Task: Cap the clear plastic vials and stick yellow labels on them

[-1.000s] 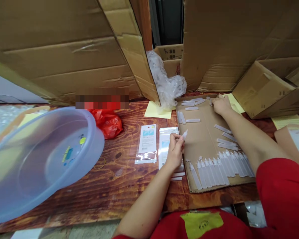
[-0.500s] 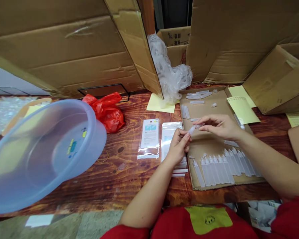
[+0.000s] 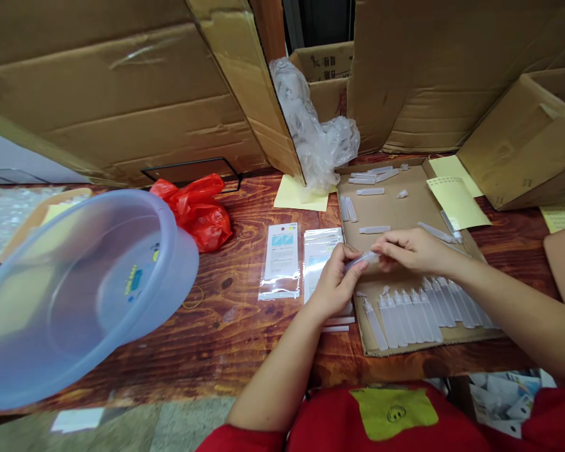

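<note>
We see the left hand (image 3: 335, 280) and right hand (image 3: 407, 250), each grip pinched closed on one small translucent dropper bottle (image 3: 361, 258) above the cardboard sheet (image 3: 405, 210).

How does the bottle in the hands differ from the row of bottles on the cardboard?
The held bottle is off the cardboard, pinched between left hand and right hand; the row lies flat there, untouched. It is single and crosswise; they lie side by side. All are small, translucent.

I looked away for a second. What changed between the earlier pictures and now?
The right hand came back from the far end of the cardboard sheet and now meets the left hand at the small bottle. The left hand kept holding it; the bottle row stayed.
</note>
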The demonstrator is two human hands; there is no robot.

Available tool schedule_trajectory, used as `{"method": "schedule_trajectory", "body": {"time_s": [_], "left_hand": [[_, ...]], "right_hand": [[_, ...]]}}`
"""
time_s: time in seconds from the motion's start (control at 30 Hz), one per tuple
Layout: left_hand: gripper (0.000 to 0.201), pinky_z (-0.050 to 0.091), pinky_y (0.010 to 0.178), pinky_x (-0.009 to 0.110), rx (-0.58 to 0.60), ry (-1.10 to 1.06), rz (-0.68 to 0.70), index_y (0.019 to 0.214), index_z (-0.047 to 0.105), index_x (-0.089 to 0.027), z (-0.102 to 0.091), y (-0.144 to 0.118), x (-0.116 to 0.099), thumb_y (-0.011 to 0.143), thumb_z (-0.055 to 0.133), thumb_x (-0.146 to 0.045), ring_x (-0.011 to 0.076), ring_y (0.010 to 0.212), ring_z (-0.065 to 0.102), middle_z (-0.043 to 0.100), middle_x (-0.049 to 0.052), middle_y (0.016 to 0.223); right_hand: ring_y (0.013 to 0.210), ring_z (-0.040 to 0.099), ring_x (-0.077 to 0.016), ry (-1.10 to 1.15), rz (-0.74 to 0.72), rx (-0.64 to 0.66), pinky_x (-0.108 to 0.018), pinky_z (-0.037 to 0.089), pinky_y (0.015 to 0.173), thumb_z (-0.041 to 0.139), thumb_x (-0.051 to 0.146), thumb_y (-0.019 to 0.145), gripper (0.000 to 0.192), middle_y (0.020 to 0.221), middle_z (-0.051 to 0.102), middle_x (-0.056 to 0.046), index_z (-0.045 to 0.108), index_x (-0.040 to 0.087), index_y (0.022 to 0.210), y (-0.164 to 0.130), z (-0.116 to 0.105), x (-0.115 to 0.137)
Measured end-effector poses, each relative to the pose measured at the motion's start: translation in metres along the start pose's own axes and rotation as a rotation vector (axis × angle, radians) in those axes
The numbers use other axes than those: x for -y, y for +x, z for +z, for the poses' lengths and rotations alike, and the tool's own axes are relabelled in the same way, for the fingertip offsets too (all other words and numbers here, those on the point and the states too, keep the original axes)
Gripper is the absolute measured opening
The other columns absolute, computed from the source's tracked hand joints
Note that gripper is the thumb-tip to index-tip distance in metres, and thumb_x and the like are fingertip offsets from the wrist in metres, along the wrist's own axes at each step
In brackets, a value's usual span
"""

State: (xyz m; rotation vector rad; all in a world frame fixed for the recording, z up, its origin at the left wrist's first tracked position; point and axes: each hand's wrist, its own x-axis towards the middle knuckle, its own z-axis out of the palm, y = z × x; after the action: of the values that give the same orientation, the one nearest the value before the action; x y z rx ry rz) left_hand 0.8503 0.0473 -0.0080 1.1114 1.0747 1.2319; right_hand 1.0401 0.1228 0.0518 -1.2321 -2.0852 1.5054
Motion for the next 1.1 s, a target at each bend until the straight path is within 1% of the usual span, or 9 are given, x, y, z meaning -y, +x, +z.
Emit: {"method": "schedule_trajectory", "body": {"time_s": [0.07, 0.2, 0.27, 0.43, 0.63, 0.83, 0.9, 1.0, 1.1], "left_hand": [[0.022, 0.042, 0.08, 0.028, 0.08, 0.109, 0.091, 0.09, 0.054, -0.021, 0.0, 0.0, -0.002, 0.091, 0.066, -0.039, 0.0152, 0.084, 0.054, 0.058, 0.002, 0.09], [0.019, 0.041, 0.083, 0.031, 0.156, 0.151, 0.105, 0.094, 0.052, -0.022, 0.004, -0.001, -0.001, 0.095, 0.059, -0.039, 0.017, 0.087, 0.054, 0.057, 0.003, 0.093], [0.021, 0.041, 0.083, 0.031, 0.178, 0.135, 0.102, 0.093, 0.051, -0.022, 0.006, -0.002, 0.0, 0.094, 0.06, -0.041, 0.0172, 0.086, 0.054, 0.057, 0.003, 0.092], [0.026, 0.043, 0.074, 0.028, 0.141, 0.06, 0.046, 0.09, 0.052, -0.022, 0.007, -0.002, 0.002, 0.091, 0.066, -0.043, 0.0162, 0.081, 0.053, 0.057, 0.002, 0.087], [0.022, 0.043, 0.076, 0.029, 0.131, 0.149, 0.047, 0.091, 0.051, -0.022, 0.009, -0.005, -0.001, 0.091, 0.064, -0.039, 0.0169, 0.082, 0.054, 0.057, 0.002, 0.088], [0.011, 0.039, 0.07, 0.032, 0.245, 0.552, 0.241, 0.088, 0.046, -0.023, 0.024, -0.005, -0.003, 0.097, 0.049, -0.027, 0.0193, 0.074, 0.051, 0.055, 0.004, 0.084], [0.013, 0.041, 0.074, 0.034, 0.24, 0.672, 0.312, 0.089, 0.05, -0.022, 0.029, 0.008, -0.005, 0.099, 0.049, -0.03, 0.0221, 0.08, 0.053, 0.058, 0.006, 0.086], [0.012, 0.042, 0.088, 0.041, 0.17, 0.931, 0.396, 0.094, 0.059, -0.02, 0.036, 0.041, -0.007, 0.098, 0.053, -0.03, 0.0286, 0.098, 0.055, 0.063, 0.012, 0.099], [0.017, 0.042, 0.093, 0.045, 0.212, 1.211, 0.338, 0.105, 0.064, -0.016, 0.044, 0.075, -0.004, 0.096, 0.05, -0.018, 0.0326, 0.113, 0.054, 0.064, 0.017, 0.116]], "right_hand": [[0.048, 0.056, -0.013, -0.07, 0.049, -0.008, -0.028, 0.045, 0.052, 0.047, 0.073, 0.089, 0.059, 0.051, 0.06, -0.001, 0.059, 0.02, 0.065, -0.004, 0.002, 0.001], [0.063, 0.06, -0.0147, -0.139, -0.101, -0.027, -0.027, 0.046, 0.058, 0.06, 0.067, 0.084, 0.047, 0.068, 0.066, -0.001, 0.063, 0.02, 0.084, -0.012, 0.001, 0.006], [0.054, 0.054, -0.0139, -0.131, -0.023, 0.027, -0.027, 0.042, 0.053, 0.049, 0.068, 0.09, 0.051, 0.057, 0.058, 0.001, 0.058, 0.021, 0.075, -0.015, 0.001, 0.006], [0.064, 0.054, -0.0133, -0.144, -0.109, -0.035, -0.026, 0.042, 0.059, 0.059, 0.062, 0.086, 0.042, 0.073, 0.063, 0.0, 0.063, 0.02, 0.087, -0.018, 0.001, -0.001], [0.064, 0.049, -0.0119, -0.122, -0.052, -0.025, -0.024, 0.036, 0.058, 0.057, 0.066, 0.085, 0.047, 0.07, 0.057, 0.001, 0.063, 0.019, 0.082, -0.022, 0.005, -0.003], [0.043, 0.022, -0.0083, 0.219, 0.302, 0.046, -0.024, 0.02, 0.044, 0.052, 0.089, 0.072, 0.066, 0.049, 0.029, 0.01, 0.049, 0.023, 0.068, -0.029, 0.008, -0.022], [0.044, 0.029, -0.01, 0.082, 0.247, 0.013, -0.025, 0.026, 0.045, 0.047, 0.089, 0.076, 0.067, 0.049, 0.036, 0.007, 0.052, 0.022, 0.067, -0.033, -0.008, -0.033], [0.053, 0.049, -0.0161, -0.387, 0.153, -0.191, -0.029, 0.036, 0.052, 0.036, 0.079, 0.089, 0.066, 0.06, 0.058, -0.002, 0.062, 0.022, 0.069, -0.039, -0.042, -0.045], [0.07, 0.061, -0.0235, -0.849, 0.308, -0.269, -0.032, 0.041, 0.061, 0.033, 0.063, 0.098, 0.059, 0.078, 0.07, -0.01, 0.073, 0.02, 0.089, -0.043, -0.062, -0.046]]}}
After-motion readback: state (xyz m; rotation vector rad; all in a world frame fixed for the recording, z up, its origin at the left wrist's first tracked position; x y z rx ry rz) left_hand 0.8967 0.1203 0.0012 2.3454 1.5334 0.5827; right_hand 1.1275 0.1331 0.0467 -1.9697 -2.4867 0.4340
